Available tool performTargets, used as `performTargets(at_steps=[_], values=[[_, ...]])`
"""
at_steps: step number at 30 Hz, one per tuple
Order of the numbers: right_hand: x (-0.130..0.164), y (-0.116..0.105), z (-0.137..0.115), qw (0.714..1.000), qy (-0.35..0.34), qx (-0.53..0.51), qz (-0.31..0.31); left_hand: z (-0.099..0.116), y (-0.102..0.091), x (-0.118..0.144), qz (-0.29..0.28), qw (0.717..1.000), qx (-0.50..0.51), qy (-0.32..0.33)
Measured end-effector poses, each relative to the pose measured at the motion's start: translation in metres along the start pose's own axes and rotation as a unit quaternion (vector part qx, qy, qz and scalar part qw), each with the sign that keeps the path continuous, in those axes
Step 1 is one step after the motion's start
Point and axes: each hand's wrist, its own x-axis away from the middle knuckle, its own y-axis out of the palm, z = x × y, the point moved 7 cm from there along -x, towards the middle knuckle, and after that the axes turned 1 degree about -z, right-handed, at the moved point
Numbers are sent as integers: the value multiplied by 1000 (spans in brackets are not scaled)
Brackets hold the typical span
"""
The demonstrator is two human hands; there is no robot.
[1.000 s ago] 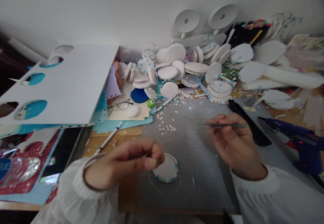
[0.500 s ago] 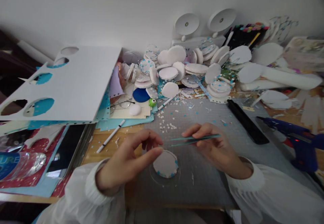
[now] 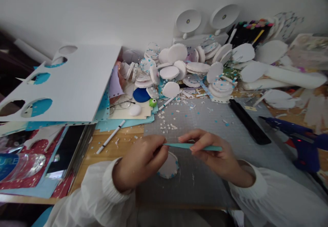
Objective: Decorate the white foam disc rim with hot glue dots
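My right hand [image 3: 214,153] grips a pair of teal tweezers [image 3: 179,145], held nearly level with the tip pointing left. My left hand [image 3: 142,162] is closed in a pinch at that tip; whatever sits between its fingertips is hidden. Below both hands a white round disc [image 3: 167,168] with small blue and white pieces along its edge lies on the grey cutting mat [image 3: 205,186]. The fingers of my left hand cover part of it. A clear thin ring or round base shows around the disc.
Tiny white and blue cutouts [image 3: 167,126] are scattered beyond my hands. White discs [image 3: 170,72] pile up along the wall. To the right are a black bar-shaped object [image 3: 248,122] and a blue glue gun [image 3: 299,141]. A white board with round holes [image 3: 77,83] and a pen [image 3: 110,137] occupy the left.
My left hand has moved right and closed its fingers at the tweezers' tip. The tweezers' two arms, apart before, now appear together. The disc has stayed on the mat.
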Motion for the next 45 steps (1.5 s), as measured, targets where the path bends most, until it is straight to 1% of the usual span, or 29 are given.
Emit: performTargets(at_steps=[3,7,10,12,13,15,16,18,20,23,25,28,30,32,38,40,42,43,45], values=[[1,0,-2,999,-19,40,10,0,0,-1,14,999,-36,3],[2,0,-11,993,-80,83,24,4,0,0,29,998,-50,8],[2,4,-16,989,-112,100,7,6,-1,-1,43,997,-66,21],[3,4,-18,988,-123,98,5,1,-6,-1,58,994,-91,25],[4,1,-20,988,-126,91,17,-3,-10,-1,71,992,-106,20],[5,-11,-21,987,-126,69,75,-18,-22,1,104,985,-136,-8],[6,-18,-21,985,-120,53,112,-26,-30,3,130,980,-146,-26],[6,-29,-17,980,-98,21,171,-41,-39,8,143,978,-142,-52],[5,-34,-11,976,-70,-9,204,-50,-45,15,149,981,-113,-54],[1,-37,-4,970,-36,-33,236,-55,-50,23,161,982,-94,-42],[1,-41,-1,963,-14,-43,266,-56,-53,29,171,978,-114,-40],[1,-46,8,950,36,-76,302,-57,-60,36,179,969,-164,-43],[1,-48,15,942,65,-110,311,-59,-63,39,174,964,-193,-52],[1,-49,20,936,80,-135,314,-60,-65,43,176,961,-204,-58],[-1,-50,28,927,108,-177,312,-57,-69,56,224,959,-165,-49],[0,-50,29,921,117,-190,318,-54,-70,59,231,961,-150,-39],[1,-50,31,914,128,-201,328,-50,-68,59,213,967,-138,-25],[1,-50,31,911,134,-204,332,-47,-64,58,193,973,-128,-19],[1,-49,33,906,146,-210,337,-41,-49,54,138,985,-103,-4]])
